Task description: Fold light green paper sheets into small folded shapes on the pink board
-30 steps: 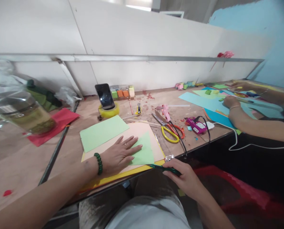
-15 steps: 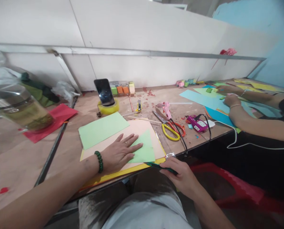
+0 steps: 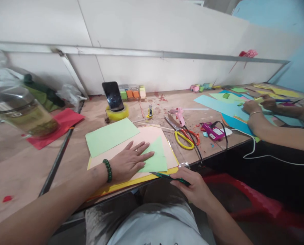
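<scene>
Shifted slightly left, the green tool (image 3: 165, 176) sits pinched in the right hand (image 3: 192, 186) — its tip, I see, at the near edge of green paper (image 3: 157, 161) partly under the flat, spread left hand (image 3: 127, 164)

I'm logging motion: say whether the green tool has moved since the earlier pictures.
Yes: the green tool, in the right hand, has shifted left in view, judged against the scissors.

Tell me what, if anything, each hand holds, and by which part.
Right hand: a slim green tool, gripped at its rear end. Left hand: nothing gripped, laid flat on pale green paper.
</scene>
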